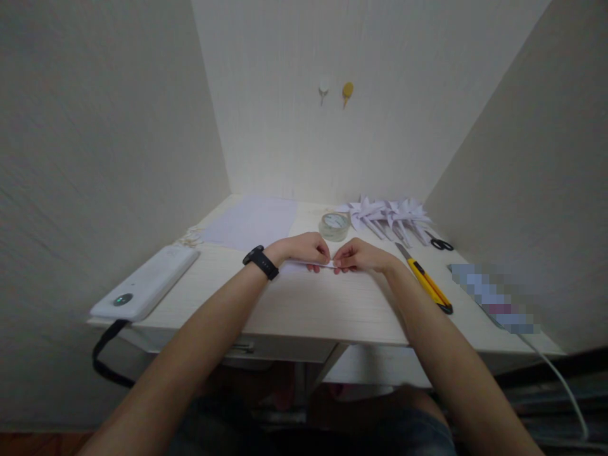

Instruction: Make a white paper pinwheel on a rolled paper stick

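Note:
Both my hands meet over the middle of the desk, pinching a narrow rolled or folded strip of white paper. My left hand, with a black watch at the wrist, has its fingers closed on the strip's left and middle part. My right hand grips the strip's right part, its fingertips almost touching those of the left. Much of the paper is hidden behind the fingers. Just beyond the hands stands a roll of clear tape.
Folded paper pinwheels lie at the back right, near black-handled scissors. A yellow utility knife with its blade out lies right of my right arm, a blurred phone-like device beyond. White sheets and a white power bank are left.

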Demonstrator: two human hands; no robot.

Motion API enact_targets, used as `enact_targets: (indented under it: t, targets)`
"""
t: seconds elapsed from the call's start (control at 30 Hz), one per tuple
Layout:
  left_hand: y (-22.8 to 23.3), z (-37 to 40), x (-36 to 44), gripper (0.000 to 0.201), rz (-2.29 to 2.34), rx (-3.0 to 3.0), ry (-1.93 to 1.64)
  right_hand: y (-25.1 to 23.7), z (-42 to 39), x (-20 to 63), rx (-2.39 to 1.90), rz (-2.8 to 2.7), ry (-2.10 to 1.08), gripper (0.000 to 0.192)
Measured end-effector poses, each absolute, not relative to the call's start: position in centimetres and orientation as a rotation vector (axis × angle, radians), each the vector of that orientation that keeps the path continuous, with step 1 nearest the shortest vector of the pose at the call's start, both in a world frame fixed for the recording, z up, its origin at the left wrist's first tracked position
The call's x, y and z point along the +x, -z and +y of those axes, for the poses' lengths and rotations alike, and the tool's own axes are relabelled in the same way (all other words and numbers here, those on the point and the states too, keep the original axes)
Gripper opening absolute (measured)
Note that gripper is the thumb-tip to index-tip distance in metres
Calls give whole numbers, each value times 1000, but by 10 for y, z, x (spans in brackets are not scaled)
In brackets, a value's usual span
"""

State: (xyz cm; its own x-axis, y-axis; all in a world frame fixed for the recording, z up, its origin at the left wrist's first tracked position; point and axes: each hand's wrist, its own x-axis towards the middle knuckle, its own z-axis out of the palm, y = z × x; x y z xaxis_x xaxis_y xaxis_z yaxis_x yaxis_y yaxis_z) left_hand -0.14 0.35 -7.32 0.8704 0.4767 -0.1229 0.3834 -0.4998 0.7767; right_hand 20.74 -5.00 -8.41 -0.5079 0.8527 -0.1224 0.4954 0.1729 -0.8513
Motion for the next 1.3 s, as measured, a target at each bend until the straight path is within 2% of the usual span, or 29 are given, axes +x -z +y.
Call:
enact_targets:
  t: [0.37, 0.67, 0.83, 1.03, 1.2, 1.3]
  targets:
    - [76, 0, 5, 10, 658, 2177, -125, 80, -51, 227, -1309, -1922, -1465, 23]
    - [75, -11, 10, 20, 632, 2185, -135, 87, -51, 220, -1296, -1798, -1482, 41]
    - [77, -14, 11, 24, 662, 2184, -158, 94, -60, 221, -1270, -1839, -1382, 26]
    - [77, -27, 7, 27, 737, 2281, -102, 109, -80, 220, -1316, -1752, -1294, 25]
    - [87, -45, 6, 38, 807, 2502, -410, 116, -100, 215, -1350, -1639, -1212, 24]
    - [91, -61, 3, 33, 845, 2712, -571, 115, -111, 210, -1384, -1609, -1137, 25]
